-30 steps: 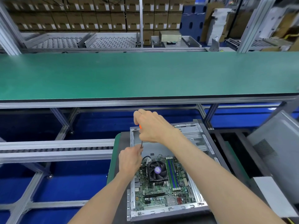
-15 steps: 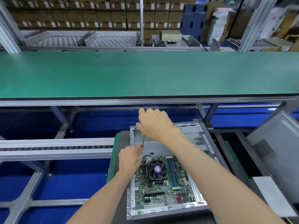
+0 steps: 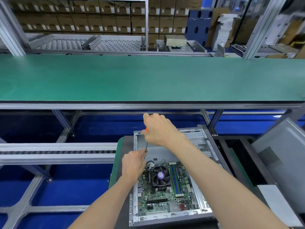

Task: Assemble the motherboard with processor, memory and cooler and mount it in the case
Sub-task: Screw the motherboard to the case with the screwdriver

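An open metal case (image 3: pixel 200 135) lies flat on a dark pallet. Inside it sits the green motherboard (image 3: pixel 158 198), with a black cooler fan (image 3: pixel 160 176) and memory sticks (image 3: pixel 175 179) fitted on it. My right hand (image 3: pixel 159 128) grips the orange handle of a screwdriver (image 3: pixel 146 147), which stands nearly upright over the board's far left corner. My left hand (image 3: pixel 133 163) pinches the lower end of the shaft near the tip. The tip itself is hidden behind my left hand.
A long green conveyor belt (image 3: pixel 148 78) runs across just beyond the case. A grey side panel (image 3: pixel 280 154) leans at the right. A roller rail (image 3: pixel 57 152) lies at the left, over a blue floor. Stacked cardboard boxes fill the back.
My right hand with the screwdriver handle has shifted slightly to the right and turned a little. My left hand has stayed at the shaft.
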A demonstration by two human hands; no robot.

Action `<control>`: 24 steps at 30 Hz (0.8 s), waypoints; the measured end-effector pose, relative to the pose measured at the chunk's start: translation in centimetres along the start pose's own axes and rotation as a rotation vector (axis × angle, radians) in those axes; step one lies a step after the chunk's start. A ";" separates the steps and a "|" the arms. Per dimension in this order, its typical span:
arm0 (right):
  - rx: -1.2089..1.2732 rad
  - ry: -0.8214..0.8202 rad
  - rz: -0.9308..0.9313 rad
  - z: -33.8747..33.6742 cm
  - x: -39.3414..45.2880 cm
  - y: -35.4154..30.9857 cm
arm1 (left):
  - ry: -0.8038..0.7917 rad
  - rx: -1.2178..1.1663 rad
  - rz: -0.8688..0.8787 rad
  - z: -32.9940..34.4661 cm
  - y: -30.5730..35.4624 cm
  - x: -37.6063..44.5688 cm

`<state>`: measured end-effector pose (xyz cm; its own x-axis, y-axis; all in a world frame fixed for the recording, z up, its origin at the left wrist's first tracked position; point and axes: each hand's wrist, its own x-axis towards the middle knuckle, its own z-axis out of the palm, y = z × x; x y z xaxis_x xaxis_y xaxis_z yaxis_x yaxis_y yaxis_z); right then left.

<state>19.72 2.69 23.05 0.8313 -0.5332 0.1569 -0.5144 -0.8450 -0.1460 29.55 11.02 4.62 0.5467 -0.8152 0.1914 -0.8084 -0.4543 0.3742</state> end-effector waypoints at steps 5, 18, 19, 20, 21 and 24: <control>0.194 -0.070 0.049 -0.2 -0.3 0.5 | -0.100 -0.112 -0.038 -1.0 0.0 0.4; 0.551 0.180 0.340 3.3 -1.8 1.7 | -0.176 -0.380 -0.164 -3.1 0.3 0.6; 0.594 0.199 0.369 3.6 -2.0 1.7 | -0.179 -0.382 -0.167 -3.1 0.2 0.6; 0.631 0.204 0.399 4.0 -2.1 1.7 | -0.182 -0.371 -0.165 -3.1 0.2 0.5; 0.652 0.201 0.429 4.2 -2.2 1.6 | -0.182 -0.364 -0.165 -3.0 0.2 0.3; 0.695 0.142 0.479 5.2 -2.1 1.6 | -0.165 -0.353 -0.178 -2.9 0.4 0.1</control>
<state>18.28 2.68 17.46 0.4992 -0.8656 0.0397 -0.5189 -0.3354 -0.7863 29.89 11.80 7.47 0.6058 -0.7945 -0.0409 -0.5645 -0.4656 0.6816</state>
